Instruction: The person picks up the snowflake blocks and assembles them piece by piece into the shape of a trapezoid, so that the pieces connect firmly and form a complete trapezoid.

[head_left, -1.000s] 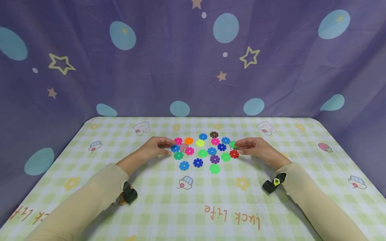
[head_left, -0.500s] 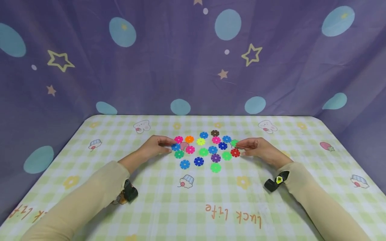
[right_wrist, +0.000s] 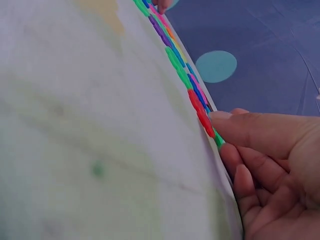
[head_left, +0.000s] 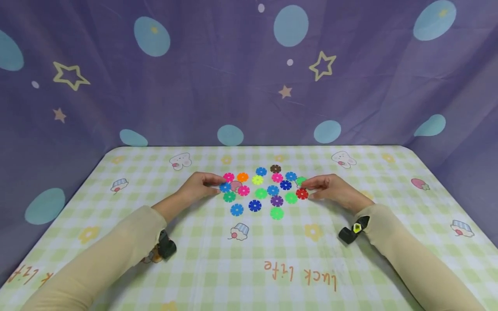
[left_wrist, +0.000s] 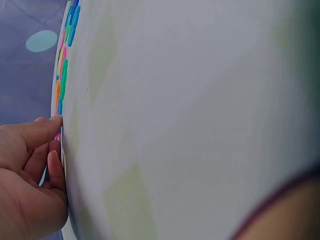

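Several flat, notched plastic discs lie spread over the middle of the checked tablecloth, among them a yellow disc, a purple disc and a brown disc. My left hand rests at the left edge of the group, its fingertips by a pink disc and a blue disc. On the opposite side, my right hand has its fingertips at a green disc, thumb beside a red disc. Both hands are relaxed, thumbs apart from the fingers; whether they touch discs is hard to tell.
The checked tablecloth carries printed cupcakes, bunnies and lettering. Behind the table hangs a purple curtain with stars and balloons. A black wrist camera sits at the left cuff, another black wrist camera at the right.
The head view has tipped down slightly, so the scene sits a little higher in it. Hands and discs keep the same places on the table.
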Available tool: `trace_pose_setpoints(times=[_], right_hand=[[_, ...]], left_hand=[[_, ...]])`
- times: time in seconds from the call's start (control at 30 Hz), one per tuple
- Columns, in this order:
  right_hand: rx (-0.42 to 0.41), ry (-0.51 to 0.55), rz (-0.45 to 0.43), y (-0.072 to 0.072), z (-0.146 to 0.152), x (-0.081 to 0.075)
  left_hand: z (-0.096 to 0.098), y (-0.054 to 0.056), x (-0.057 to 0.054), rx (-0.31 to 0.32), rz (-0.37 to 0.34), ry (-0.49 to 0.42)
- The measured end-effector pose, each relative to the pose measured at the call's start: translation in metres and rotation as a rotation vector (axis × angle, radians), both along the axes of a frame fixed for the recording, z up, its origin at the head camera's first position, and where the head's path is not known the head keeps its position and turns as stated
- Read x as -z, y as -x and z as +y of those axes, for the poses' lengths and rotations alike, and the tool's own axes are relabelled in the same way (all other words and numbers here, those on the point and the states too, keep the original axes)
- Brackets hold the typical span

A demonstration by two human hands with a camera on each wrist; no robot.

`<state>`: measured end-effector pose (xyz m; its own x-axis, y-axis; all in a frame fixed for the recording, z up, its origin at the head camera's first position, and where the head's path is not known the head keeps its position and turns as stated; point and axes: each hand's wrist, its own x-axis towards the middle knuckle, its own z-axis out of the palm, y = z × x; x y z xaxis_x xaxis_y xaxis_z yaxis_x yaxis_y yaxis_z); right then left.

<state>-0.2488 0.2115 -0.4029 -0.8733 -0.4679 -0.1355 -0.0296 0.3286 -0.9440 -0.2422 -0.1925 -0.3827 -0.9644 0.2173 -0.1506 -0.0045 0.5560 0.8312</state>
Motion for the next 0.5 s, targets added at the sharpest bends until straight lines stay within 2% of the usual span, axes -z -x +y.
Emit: trace_pose_setpoints(times=[0.5], right_hand=[[0.033,-0.101,0.083,-0.0007,-0.0094,-0.0010]], left_hand=[[-0.0007,0.0013,0.0001,0.026,0.027,0.024]])
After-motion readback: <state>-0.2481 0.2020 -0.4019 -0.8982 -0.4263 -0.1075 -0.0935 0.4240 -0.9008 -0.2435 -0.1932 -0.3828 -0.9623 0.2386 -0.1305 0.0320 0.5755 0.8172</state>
